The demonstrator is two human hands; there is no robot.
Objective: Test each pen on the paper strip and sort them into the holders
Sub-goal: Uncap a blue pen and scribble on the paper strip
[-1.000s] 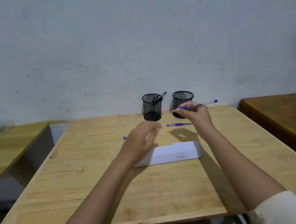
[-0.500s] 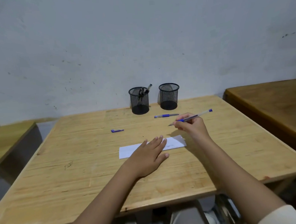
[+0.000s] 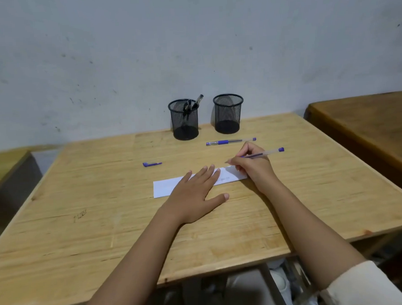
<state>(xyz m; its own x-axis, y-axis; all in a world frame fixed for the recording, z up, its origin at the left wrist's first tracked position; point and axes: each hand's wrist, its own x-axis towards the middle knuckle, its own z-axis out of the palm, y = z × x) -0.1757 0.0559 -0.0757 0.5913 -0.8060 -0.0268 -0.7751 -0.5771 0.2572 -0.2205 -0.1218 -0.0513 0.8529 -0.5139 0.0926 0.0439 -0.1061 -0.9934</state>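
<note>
Now the right hand (image 3: 254, 170) pinches the pen (image 3: 265, 153) in a writing grip, tip near the right end of the paper strip (image 3: 167, 189) on the bench (image 3: 83, 228); the flat-fingered left hand (image 3: 193, 194) pins it. Scribble lightly beside the existing marks (image 3: 222, 179).

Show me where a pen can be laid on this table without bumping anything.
Bare wood lies left of the cap and paper strip, out to the left edge of the table, and right of the right hand towards the right edge. Crowded: the middle back, where the left holder, right holder, lying pen, left hand on the strip and held pen sit close.
</note>
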